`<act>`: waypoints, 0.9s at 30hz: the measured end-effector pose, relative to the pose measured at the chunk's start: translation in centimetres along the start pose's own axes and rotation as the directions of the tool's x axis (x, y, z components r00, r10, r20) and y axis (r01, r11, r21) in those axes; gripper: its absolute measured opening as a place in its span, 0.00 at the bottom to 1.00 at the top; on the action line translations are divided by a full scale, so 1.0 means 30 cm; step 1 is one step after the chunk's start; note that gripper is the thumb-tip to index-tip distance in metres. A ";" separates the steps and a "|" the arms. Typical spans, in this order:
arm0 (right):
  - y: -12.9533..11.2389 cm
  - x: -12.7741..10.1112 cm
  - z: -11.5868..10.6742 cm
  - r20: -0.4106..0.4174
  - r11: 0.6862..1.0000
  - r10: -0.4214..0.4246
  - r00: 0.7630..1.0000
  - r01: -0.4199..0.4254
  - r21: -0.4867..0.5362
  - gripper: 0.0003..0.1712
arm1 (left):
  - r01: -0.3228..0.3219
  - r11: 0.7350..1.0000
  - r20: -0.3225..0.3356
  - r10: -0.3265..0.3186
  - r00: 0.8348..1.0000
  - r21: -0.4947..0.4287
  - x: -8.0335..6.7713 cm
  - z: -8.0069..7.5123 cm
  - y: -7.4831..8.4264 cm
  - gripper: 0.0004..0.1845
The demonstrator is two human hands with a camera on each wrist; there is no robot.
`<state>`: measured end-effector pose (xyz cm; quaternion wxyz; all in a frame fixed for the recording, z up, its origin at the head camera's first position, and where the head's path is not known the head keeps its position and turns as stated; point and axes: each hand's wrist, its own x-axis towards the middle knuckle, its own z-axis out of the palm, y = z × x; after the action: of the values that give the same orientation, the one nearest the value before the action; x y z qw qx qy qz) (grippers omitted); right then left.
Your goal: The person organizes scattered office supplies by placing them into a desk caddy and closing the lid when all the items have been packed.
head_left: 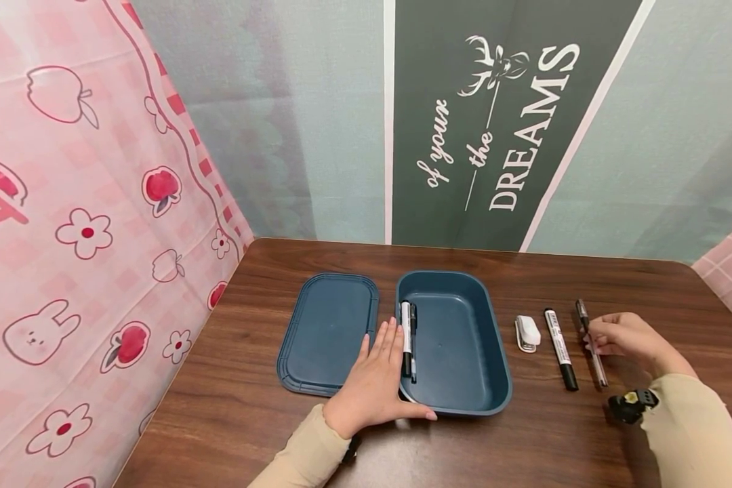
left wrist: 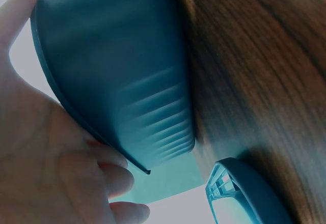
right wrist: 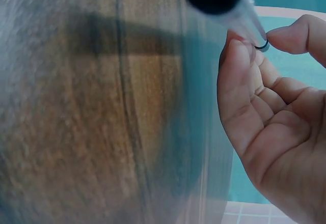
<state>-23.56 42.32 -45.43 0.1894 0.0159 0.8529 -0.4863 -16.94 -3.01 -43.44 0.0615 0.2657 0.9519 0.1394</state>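
My right hand (head_left: 625, 339) pinches a clear-barrelled pen (head_left: 596, 362) with a dark cap between thumb and fingers, at the right of the table. In the right wrist view the pen (right wrist: 249, 25) points its dark end at the camera. My left hand (head_left: 375, 383) rests with straight fingers along the left rim of a blue plastic box (head_left: 457, 400), thumb at the near corner. Inside the box, against its left wall, lie a white marker (head_left: 405, 325) with a black cap and a dark pen (head_left: 413, 369). The left wrist view shows the ribbed outer wall of the box (left wrist: 112, 56).
A blue lid (head_left: 332, 332) lies flat left of the box. Right of the box are a small white stapler (head_left: 527, 332) and another white marker (head_left: 559, 342) with black ends. A printed cloth (head_left: 329, 135) hangs behind the wooden table (head_left: 232, 413), a pink one (head_left: 122, 271) at left.
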 end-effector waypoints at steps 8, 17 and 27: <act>-0.010 0.006 -0.004 -0.009 0.999 -0.032 0.999 0.032 0.014 0.14 | -0.006 1.000 -0.001 0.006 1.000 0.001 0.000 0.001 0.000 0.68; -0.039 0.014 -0.001 0.002 0.997 -0.072 0.997 0.071 0.013 0.15 | -0.012 1.000 -0.016 0.012 1.000 0.007 -0.001 -0.002 0.000 0.68; -0.079 0.010 0.017 -0.031 0.997 -0.083 0.996 0.083 -0.011 0.15 | -0.006 1.000 -0.011 0.006 1.000 0.012 -0.002 -0.002 0.000 0.68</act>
<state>-24.18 40.60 -43.80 0.1559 -0.0128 0.8581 -0.4892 -16.90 -3.06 -43.38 0.0543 0.2681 0.9523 0.1353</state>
